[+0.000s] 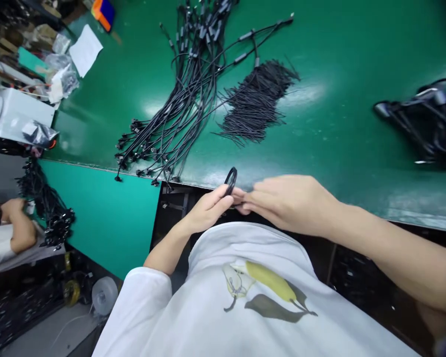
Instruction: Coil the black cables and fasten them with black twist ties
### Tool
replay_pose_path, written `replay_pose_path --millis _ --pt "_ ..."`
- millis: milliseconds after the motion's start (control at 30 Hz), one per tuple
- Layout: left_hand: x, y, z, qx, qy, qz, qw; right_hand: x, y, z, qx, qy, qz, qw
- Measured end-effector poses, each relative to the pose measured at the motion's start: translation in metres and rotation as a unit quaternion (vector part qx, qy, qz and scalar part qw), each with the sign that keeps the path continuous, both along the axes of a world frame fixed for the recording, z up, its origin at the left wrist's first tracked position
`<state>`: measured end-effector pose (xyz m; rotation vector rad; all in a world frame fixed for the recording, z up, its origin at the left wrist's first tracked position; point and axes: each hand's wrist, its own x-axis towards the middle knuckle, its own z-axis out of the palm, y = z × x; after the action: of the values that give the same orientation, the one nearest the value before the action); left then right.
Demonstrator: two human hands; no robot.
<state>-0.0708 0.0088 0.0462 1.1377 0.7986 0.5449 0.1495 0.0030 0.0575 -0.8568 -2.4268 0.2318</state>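
Note:
My left hand [210,207] is closed around a small coil of black cable [231,179], whose loop rises above the thumb. Close beside it, my right hand [288,201] has its fingers pressed together at the left fingertips; what they pinch, if anything, is hidden. Both hands are in front of my body at the table's near edge. Beyond them on the green table lie a spread bundle of black cables [188,101] with small connectors and a pile of short black ties or wires [254,104].
Bagged black cables [431,116] lie at the right of the green table [338,129]. White paper [85,49] and an orange and blue object [103,14] are at the far left. Another cable bundle [52,208] hangs at left, near another person's arm [22,228].

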Motion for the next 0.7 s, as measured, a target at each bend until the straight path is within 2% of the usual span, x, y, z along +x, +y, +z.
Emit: replay_pose_path --millis 67,100,167,233,333,433,500,567,600,633,700 --pt "-0.001 -0.001 0.002 -0.013 -0.001 -0.009 1.000 0.001 0.012 -0.003 -0.090 0.067 -0.044 0.993" --pt "-0.001 -0.001 0.003 -0.030 -0.016 -0.003 0.999 0.001 0.016 -0.007 -0.137 0.122 -0.069 0.981" --pt "0.000 -0.002 0.004 -0.080 -0.063 0.018 0.995 -0.001 0.017 -0.019 -0.224 0.256 -0.122 0.932" --pt "0.005 -0.003 0.003 -0.135 -0.108 0.041 0.984 -0.009 0.013 -0.033 -0.333 0.357 -0.137 0.862" --pt "0.015 -0.005 -0.006 -0.153 -0.115 0.068 0.979 -0.021 0.004 -0.046 -0.499 0.452 -0.131 0.728" --pt "0.021 -0.007 -0.021 -0.071 -0.014 0.074 0.995 -0.028 0.001 -0.042 -0.550 0.562 -0.174 0.593" --pt "0.024 -0.008 -0.030 -0.041 0.042 0.103 0.993 -0.032 0.002 -0.035 -0.570 0.602 -0.175 0.531" --pt "0.024 -0.008 -0.033 -0.063 0.041 0.147 0.986 -0.037 0.001 -0.032 -0.585 0.629 -0.154 0.488" --pt "0.023 -0.008 -0.033 -0.082 0.025 0.163 0.983 -0.039 0.000 -0.033 -0.584 0.640 -0.145 0.478" --pt "0.022 -0.007 -0.031 -0.097 0.006 0.172 0.980 -0.042 -0.002 -0.035 -0.582 0.644 -0.140 0.476" --pt "0.018 -0.005 -0.027 -0.097 -0.017 0.169 0.981 -0.048 -0.008 -0.042 -0.591 0.628 -0.133 0.489"
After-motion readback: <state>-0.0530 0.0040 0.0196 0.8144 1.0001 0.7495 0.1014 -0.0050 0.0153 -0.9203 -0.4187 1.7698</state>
